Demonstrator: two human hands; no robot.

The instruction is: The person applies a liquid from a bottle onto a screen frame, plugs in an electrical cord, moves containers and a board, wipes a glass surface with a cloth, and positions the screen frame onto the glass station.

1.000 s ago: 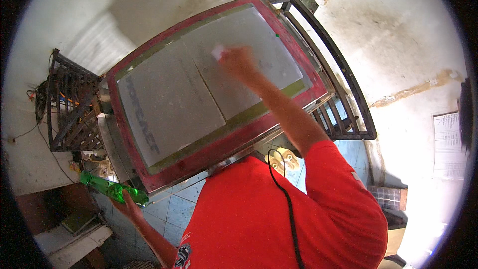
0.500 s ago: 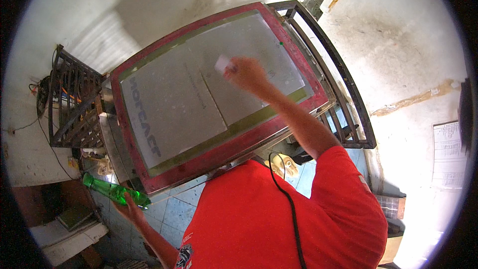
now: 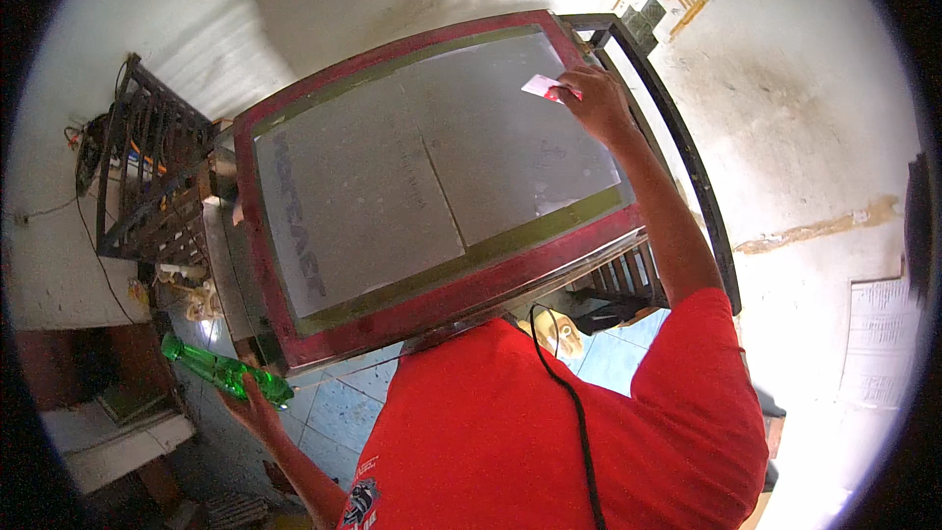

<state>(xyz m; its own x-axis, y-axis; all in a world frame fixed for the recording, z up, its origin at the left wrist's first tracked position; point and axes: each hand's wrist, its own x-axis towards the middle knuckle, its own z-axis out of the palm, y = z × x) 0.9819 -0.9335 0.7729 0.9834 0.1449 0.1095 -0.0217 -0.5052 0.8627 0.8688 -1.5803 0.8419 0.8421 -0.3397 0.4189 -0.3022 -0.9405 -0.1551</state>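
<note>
My left hand (image 3: 257, 412) is wrapped round a green bottle (image 3: 221, 370), tilted sideways below the near left corner of a large framed screen (image 3: 461, 280). That screen has a worn red border and a grey sheet or mesh (image 3: 363, 177) with faint dark lettering and a thin line across its middle. Over its far right part, my right hand (image 3: 596, 103) pinches a small flat white and pink piece (image 3: 543, 88), perhaps card or folded cloth. From this angle I cannot tell whether the piece touches the surface.
Dark slatted metal racks stand left (image 3: 147, 177) and right (image 3: 677, 128) of the screen. Cables (image 3: 93, 152) hang by the left rack. A low shelf (image 3: 128, 451) is at the lower left. A black cord (image 3: 564, 383) runs down my red shirt, and blue tiles (image 3: 348, 397) cover the floor.
My right hand has moved right across the screen to its far right edge, with the white and pink piece still pinched. My left hand keeps the bottle in nearly the same place.
</note>
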